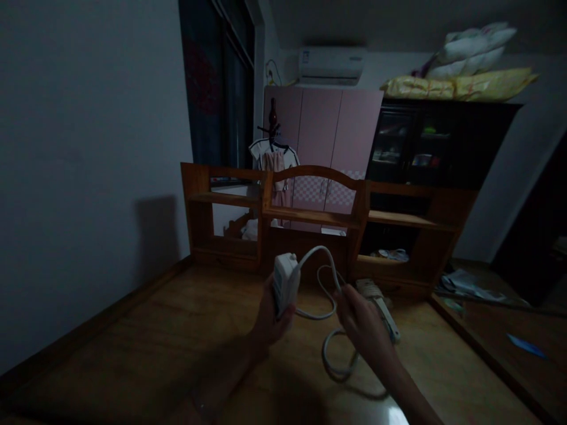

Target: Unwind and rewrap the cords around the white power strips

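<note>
A white power strip (287,280) stands on end in my left hand (269,321), whose fingers wrap round its lower part. From its top end a white cord (319,248) arches over to my right hand (359,316), which is closed round it. Below, the cord hangs in loops over the wooden surface. Beyond my right hand lies a second white power strip (385,319), partly hidden, with cord wound round one end.
A wooden shelf unit (310,218) runs along the far edge of the wooden board surface (177,330). A wall (88,177) borders the left. To the right lie a lower wooden surface (496,336), a blue packet (526,345) and clear plastic (469,286).
</note>
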Available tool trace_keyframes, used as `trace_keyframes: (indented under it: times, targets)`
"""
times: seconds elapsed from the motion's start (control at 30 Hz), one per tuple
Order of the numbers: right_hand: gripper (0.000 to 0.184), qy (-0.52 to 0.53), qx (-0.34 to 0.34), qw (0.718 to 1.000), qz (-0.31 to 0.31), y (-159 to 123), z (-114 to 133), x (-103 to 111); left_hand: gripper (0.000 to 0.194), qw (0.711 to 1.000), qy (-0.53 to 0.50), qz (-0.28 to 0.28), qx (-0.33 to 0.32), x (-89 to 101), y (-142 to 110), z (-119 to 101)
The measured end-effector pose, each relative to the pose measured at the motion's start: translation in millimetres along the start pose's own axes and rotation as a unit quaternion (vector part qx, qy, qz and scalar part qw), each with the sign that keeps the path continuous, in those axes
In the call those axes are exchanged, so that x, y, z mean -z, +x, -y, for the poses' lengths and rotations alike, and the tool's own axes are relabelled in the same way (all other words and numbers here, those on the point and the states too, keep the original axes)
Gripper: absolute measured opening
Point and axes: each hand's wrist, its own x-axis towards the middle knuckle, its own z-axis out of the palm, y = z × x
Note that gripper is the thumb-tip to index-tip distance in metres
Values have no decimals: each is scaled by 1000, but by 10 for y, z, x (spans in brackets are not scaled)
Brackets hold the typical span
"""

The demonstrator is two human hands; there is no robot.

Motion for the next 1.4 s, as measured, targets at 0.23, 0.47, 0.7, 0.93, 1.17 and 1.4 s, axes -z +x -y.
trace_keyframes:
  times: [0.23,0.47,0.7,0.93,1.17,1.4]
  targets:
    - [26,304,-8,949,79,454,430,226,68,992,52,91,-69,-152,-25,52]
    - [27,342,33,935,87,440,422,236,64,987,100,119,-41,-198,21,-37]
    - [26,426,0,904,36,527,-40,290,60,975,136,159,-68,-209,21,-34]
    - [31,554,-60,830,-6,688,-377,148,69,966,142,183,-116,-164,-62,-65]
    - [32,576,-116,809,33,537,-505,-256,80,979,160,66,-111,-193,-97,42]
    - [30,618,-137,774,-14,488,-573,-367,84,972,205,99,-54,-209,-2,-21]
